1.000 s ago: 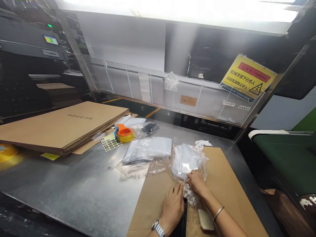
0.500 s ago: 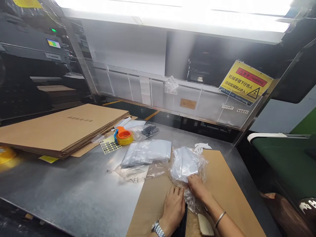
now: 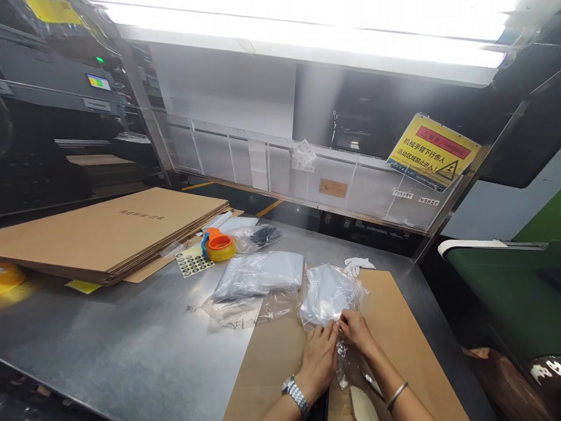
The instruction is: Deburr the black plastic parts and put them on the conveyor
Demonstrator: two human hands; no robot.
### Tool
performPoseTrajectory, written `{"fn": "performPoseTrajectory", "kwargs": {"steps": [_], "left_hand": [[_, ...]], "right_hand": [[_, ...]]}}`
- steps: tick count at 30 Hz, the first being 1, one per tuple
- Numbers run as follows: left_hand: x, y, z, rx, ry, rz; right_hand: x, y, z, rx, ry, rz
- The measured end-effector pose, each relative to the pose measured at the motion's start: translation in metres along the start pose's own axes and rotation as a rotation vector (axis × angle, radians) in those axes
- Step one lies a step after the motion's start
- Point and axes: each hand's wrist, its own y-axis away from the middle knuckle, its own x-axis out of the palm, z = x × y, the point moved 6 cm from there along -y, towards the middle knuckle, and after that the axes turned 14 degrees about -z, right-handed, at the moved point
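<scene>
A clear plastic bag (image 3: pixel 326 292) with pale, silvery contents lies on a brown cardboard sheet (image 3: pixel 394 327). At the bag's near edge, my left hand (image 3: pixel 319 354), with a watch at the wrist, is closed on the crumpled film. My right hand (image 3: pixel 356 332), wearing a bangle, pinches the same edge, its fingertips touching the left ones. Loose film trails below both hands. To the left sits a larger stack of clear bags (image 3: pixel 260 275). A dark object, partly hidden by my left wrist, and a rounded tan object (image 3: pixel 363 404) lie near my forearms.
On the left is a stack of flat cardboard (image 3: pixel 118 234). Beside it are an orange tape dispenser (image 3: pixel 219 244) and a sticker sheet (image 3: pixel 193 261). A white glove (image 3: pixel 358 265) lies behind the cardboard sheet. A green conveyor (image 3: pixel 504 286) stands at the right.
My left hand has moved up and right to the bag's edge, meeting my right hand. The right hand has shifted slightly right.
</scene>
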Motion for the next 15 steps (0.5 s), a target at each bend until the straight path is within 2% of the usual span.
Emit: {"fn": "performPoseTrajectory", "kwargs": {"steps": [7,10,15], "left_hand": [[-0.004,-0.008,-0.001,-0.109,0.181,-0.092],[-0.002,-0.013,-0.001,-0.181,0.341,-0.133],[0.013,-0.017,0.008,-0.302,0.537,-0.132]], "right_hand": [[-0.025,0.0,-0.013,0.07,-0.335,-0.119],[-0.034,0.011,-0.004,0.05,-0.45,-0.151],[-0.038,0.032,0.024,0.013,-0.579,-0.129]]}}
